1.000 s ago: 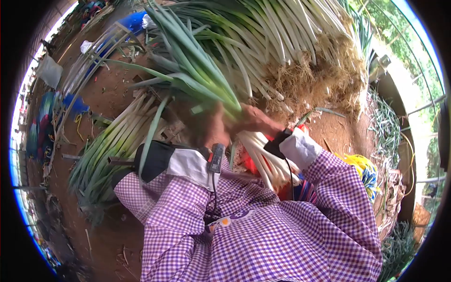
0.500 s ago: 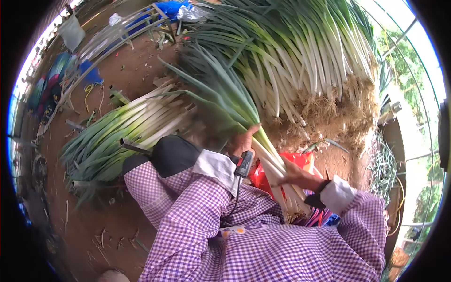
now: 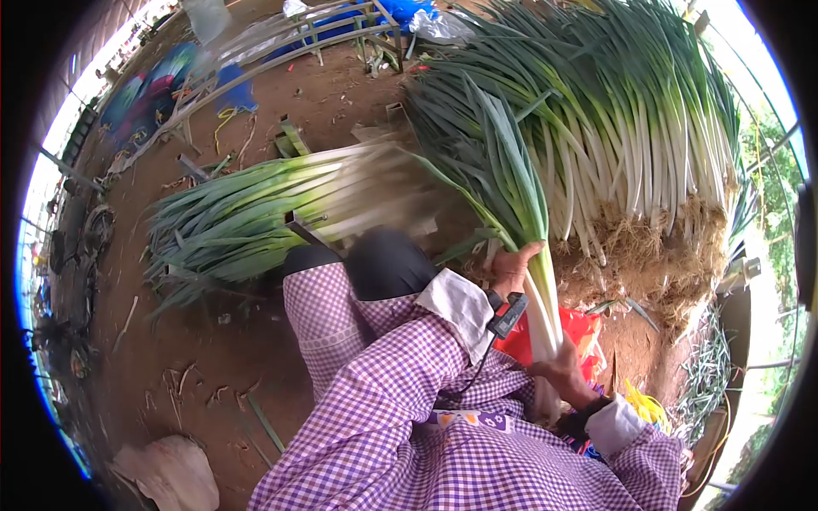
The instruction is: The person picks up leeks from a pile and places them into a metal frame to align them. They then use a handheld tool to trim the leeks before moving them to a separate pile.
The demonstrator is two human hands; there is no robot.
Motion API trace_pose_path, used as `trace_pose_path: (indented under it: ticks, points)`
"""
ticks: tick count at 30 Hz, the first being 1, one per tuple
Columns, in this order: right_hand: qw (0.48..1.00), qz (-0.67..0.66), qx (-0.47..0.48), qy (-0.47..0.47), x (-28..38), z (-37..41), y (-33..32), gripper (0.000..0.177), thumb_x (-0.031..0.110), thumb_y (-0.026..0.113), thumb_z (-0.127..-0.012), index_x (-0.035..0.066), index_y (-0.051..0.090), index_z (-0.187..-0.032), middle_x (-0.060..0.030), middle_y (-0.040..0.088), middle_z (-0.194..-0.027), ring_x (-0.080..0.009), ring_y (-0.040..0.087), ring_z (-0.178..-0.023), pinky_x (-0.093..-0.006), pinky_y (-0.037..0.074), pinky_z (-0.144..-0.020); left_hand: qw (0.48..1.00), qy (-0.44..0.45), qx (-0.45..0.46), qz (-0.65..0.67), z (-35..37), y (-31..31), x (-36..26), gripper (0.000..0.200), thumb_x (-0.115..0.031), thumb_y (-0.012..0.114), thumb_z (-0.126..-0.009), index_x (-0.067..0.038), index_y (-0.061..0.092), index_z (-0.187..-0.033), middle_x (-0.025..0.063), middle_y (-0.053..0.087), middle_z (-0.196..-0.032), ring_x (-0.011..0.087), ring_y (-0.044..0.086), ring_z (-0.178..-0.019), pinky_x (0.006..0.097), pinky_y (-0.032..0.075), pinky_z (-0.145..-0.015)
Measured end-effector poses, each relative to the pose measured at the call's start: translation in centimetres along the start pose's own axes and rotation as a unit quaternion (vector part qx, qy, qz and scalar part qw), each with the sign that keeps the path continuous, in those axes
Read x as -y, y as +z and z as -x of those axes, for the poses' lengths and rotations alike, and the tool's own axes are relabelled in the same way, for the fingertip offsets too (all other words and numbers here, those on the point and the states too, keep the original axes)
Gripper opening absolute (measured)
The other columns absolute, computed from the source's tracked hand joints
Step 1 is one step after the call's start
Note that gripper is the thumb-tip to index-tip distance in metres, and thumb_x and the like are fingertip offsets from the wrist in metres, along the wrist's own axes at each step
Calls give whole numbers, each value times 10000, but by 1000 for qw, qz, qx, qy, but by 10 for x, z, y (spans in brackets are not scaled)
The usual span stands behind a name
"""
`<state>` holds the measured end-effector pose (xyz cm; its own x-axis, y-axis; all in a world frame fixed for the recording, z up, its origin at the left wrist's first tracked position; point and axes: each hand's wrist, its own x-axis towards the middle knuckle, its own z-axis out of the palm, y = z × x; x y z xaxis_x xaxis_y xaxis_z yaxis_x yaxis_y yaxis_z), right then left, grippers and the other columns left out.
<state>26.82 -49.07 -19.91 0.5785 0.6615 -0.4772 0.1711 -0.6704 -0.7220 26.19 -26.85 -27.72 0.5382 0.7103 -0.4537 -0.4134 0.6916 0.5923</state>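
Observation:
A small bundle of leeks (image 3: 514, 175) stands nearly upright in front of me, green leaves at the top and white stalks lower down. My left hand (image 3: 513, 269) wraps round it where the leaves meet the white part. Lower on the stalks, my right hand (image 3: 560, 375) grips them, partly hiding the root ends by my lap. Behind and to the right lies a large heap of leeks (image 3: 630, 128) with roots attached. To the left, a neat pile of leeks (image 3: 256, 200) lies with its white ends towards the middle.
Metal posts (image 3: 307, 228) stick up at the left pile. A red plastic bag (image 3: 581, 336) and yellow strings (image 3: 645, 404) lie near my right arm. A metal frame (image 3: 290, 47) with blue sheeting stands at the back, and a white sack (image 3: 170, 473) lies at lower left.
The view has swung left, so everything appears shifted to the right. The leeks in my hands are now more upright and gathered closer together. Both hands keep their grip.

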Motion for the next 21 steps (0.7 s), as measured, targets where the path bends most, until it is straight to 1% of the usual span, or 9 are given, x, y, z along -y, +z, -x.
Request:
trace_pose_path:
  ticks: [2,3,6,7,8,11,14,16,21]
  points:
    - [1000,7,2,-23,-16,-7,-25,858,123,887,-568,-17,494,-1318,-147,650,-1099,-275,639,-1023,-393,548,-897,1000,5,25,-2,8,10,-8,592,-250,905,-698,-68,662,-1206,83,698,-1052,237,664,-916,402,548,-859]
    - [999,46,-9,-28,-1,-4,-40,874,118,884,-568,-15,487,-1335,-143,647,-1094,-272,637,-1020,-393,550,-892,995,-83,37,34,21,23,-26,608,-269,906,-701,-67,654,-1216,90,694,-1063,244,662,-950,404,548,-863]
    - [989,60,-89,-101,-2,3,-84,908,108,878,-574,-11,473,-1377,-135,633,-1091,-261,630,-1015,-389,557,-875,983,-106,122,91,33,44,-55,668,-313,881,-781,-59,570,-1315,113,669,-1154,268,657,-1067,470,551,-939]
    - [988,68,-41,-129,15,1,-102,897,89,856,-583,-11,471,-1387,-130,629,-1080,-249,627,-1001,-376,559,-863,976,-82,158,127,37,52,-68,664,-326,845,-835,-53,531,-1351,114,652,-1205,277,646,-1115,511,548,-956]
    - [984,130,-42,-115,63,12,-112,880,75,826,-596,-12,474,-1397,-125,632,-1079,-232,625,-1008,-363,556,-864,971,-85,175,139,41,58,-83,594,-341,776,-910,-49,522,-1360,105,646,-1227,284,635,-1135,501,535,-979]
    - [964,206,-68,-152,106,12,-149,935,61,802,-599,-62,433,-1449,-167,641,-1114,-253,633,-1043,-351,555,-880,928,-37,267,258,39,69,-127,555,-424,621,-1005,-49,491,-1393,131,629,-1289,317,609,-1186,485,497,-1045]
    - [949,255,-94,-159,166,15,-161,985,41,786,-587,-111,391,-1477,-242,613,-1256,-282,633,-1104,-356,532,-959,886,45,327,327,19,64,-181,625,-472,601,-1001,-42,453,-1430,155,590,-1363,326,580,-1243,511,492,-1060]
    - [931,277,-110,-211,198,11,-162,982,48,777,-584,-117,394,-1472,-242,620,-1251,-286,638,-1104,-360,520,-980,876,92,358,308,24,60,-233,621,-494,633,-983,-65,476,-1403,120,614,-1326,297,603,-1218,490,490,-1062]
    - [886,317,-99,-323,308,-12,-127,962,71,763,-577,-116,415,-1455,-231,612,-1270,-274,619,-1147,-348,495,-1004,855,202,420,228,30,29,-367,681,-579,593,-975,-75,472,-1416,142,605,-1337,322,609,-1203,532,526,-1000]
